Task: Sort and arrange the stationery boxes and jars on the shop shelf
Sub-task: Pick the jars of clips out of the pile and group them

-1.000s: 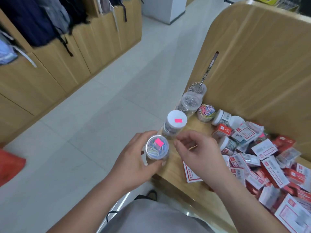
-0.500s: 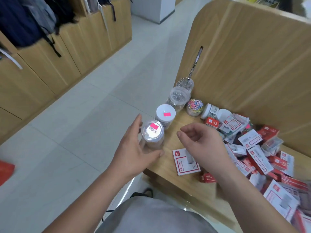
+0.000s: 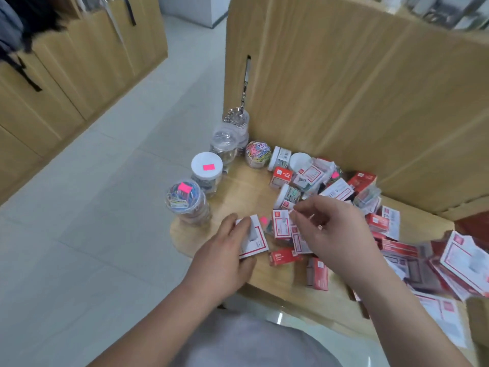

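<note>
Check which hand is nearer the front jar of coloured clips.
Left. The left hand grips a white box just right of the jar; the right hand is farther right, over the boxes.

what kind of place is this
Most likely a stationery shop: a wooden display shelf heaped with many red-and-white boxes, paperclip jars bearing pink stickers, and bags hanging across the aisle.

I am watching through the one head camera, riding above the shelf [image 3: 238,192] and pointing forward and steeply down. It is hanging close over the left hand [image 3: 225,258] and the right hand [image 3: 336,234], taking in the wooden back panel [image 3: 344,102] ahead and the tiled floor [image 3: 105,207] leftward.
</note>
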`<state>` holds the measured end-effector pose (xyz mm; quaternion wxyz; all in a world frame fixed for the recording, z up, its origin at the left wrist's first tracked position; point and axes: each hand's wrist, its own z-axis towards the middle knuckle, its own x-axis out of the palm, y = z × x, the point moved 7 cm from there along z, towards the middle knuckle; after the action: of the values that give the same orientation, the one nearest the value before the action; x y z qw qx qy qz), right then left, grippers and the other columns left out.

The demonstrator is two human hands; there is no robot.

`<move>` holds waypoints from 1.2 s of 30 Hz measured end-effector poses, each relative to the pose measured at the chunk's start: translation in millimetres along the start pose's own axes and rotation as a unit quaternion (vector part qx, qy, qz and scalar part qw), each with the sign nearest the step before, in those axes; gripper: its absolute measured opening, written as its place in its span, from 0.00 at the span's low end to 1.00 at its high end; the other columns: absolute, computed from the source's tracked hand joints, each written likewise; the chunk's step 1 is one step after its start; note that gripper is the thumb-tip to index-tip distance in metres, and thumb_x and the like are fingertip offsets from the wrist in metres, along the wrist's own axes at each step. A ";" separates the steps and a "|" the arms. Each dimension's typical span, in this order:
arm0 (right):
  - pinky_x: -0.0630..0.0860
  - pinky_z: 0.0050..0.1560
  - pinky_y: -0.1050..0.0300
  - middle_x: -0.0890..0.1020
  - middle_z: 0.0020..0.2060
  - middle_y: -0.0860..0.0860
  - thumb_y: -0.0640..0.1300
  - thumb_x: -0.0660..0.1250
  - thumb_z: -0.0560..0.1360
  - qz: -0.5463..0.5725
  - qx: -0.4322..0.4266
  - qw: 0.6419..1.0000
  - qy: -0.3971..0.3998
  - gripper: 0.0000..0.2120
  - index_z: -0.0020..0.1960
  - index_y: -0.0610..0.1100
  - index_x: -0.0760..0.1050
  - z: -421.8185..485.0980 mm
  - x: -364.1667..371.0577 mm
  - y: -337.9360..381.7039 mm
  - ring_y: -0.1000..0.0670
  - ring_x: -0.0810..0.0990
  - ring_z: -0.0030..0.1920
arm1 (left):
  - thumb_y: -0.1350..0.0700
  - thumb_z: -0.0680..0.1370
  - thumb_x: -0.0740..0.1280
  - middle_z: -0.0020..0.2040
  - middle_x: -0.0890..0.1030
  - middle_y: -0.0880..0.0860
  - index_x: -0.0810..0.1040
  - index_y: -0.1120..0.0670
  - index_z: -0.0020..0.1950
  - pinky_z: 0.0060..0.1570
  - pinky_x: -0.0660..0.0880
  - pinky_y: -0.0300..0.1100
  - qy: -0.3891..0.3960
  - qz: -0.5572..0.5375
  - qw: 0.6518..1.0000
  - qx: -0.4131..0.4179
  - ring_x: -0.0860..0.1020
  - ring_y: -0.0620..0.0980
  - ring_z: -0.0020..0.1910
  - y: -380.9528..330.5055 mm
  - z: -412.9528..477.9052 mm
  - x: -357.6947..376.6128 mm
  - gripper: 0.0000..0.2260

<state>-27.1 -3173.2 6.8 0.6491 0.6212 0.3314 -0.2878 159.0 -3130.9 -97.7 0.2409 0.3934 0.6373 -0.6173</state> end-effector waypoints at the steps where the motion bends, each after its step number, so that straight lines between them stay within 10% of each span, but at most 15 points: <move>1: 0.70 0.37 0.67 0.82 0.37 0.62 0.44 0.73 0.75 -0.009 0.000 1.000 -0.005 0.03 0.46 0.52 0.84 -3.6 -4.2 -5.7 0.59 0.79 0.41 | 0.45 0.74 0.68 0.72 0.67 0.46 0.65 0.45 0.75 0.51 0.79 0.49 -0.010 -0.021 1.000 0.009 0.79 0.55 0.61 -0.3 -1.4 -0.2 0.30; 9: 0.80 0.42 0.61 0.86 0.39 0.57 0.46 0.73 0.77 0.204 0.046 0.978 -0.013 0.02 0.49 0.50 0.84 -27.7 -17.1 -14.0 0.54 0.84 0.40 | 0.40 0.68 0.77 0.62 0.75 0.37 0.74 0.41 0.68 0.43 0.80 0.45 -0.176 -0.056 0.982 0.042 0.79 0.39 0.52 -48.6 -31.9 -58.0 0.30; 15: 0.82 0.41 0.50 0.84 0.39 0.51 0.42 0.78 0.72 0.261 0.094 0.961 -0.023 0.15 0.55 0.54 0.80 -31.3 -21.8 -27.6 0.50 0.84 0.38 | 0.41 0.69 0.78 0.70 0.72 0.37 0.71 0.42 0.74 0.54 0.74 0.33 -0.110 -0.174 0.972 0.115 0.76 0.35 0.62 -95.0 -12.3 -39.6 0.35; 22: 0.82 0.47 0.39 0.81 0.39 0.48 0.45 0.77 0.73 0.220 0.123 0.961 -0.114 0.13 0.56 0.55 0.80 -36.9 -57.4 -66.5 0.45 0.82 0.39 | 0.37 0.66 0.78 0.83 0.52 0.46 0.56 0.37 0.81 0.77 0.59 0.45 -0.014 -0.048 0.996 0.068 0.51 0.45 0.80 -57.6 16.6 5.9 0.49; 29: 0.82 0.45 0.42 0.79 0.36 0.57 0.47 0.77 0.73 0.213 0.133 0.961 -0.113 0.13 0.56 0.56 0.80 -38.7 -46.3 -73.5 0.48 0.79 0.37 | 0.49 0.67 0.81 0.67 0.72 0.40 0.71 0.45 0.75 0.64 0.74 0.39 -0.093 -0.148 0.983 0.050 0.75 0.39 0.64 -53.2 33.4 9.4 0.38; 36: 0.82 0.47 0.41 0.83 0.40 0.49 0.48 0.77 0.73 0.215 0.131 0.959 -0.128 0.13 0.56 0.56 0.80 -34.1 -40.0 -74.5 0.43 0.82 0.42 | 0.50 0.70 0.79 0.74 0.69 0.42 0.68 0.46 0.78 0.67 0.73 0.40 -0.100 -0.107 0.985 0.095 0.71 0.42 0.71 -52.8 27.6 1.0 0.38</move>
<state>-112.7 -3145.4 -7.9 0.6457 0.7153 0.0635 -0.2598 111.3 -3153.9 -70.3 0.1981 0.2803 0.5867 -0.7335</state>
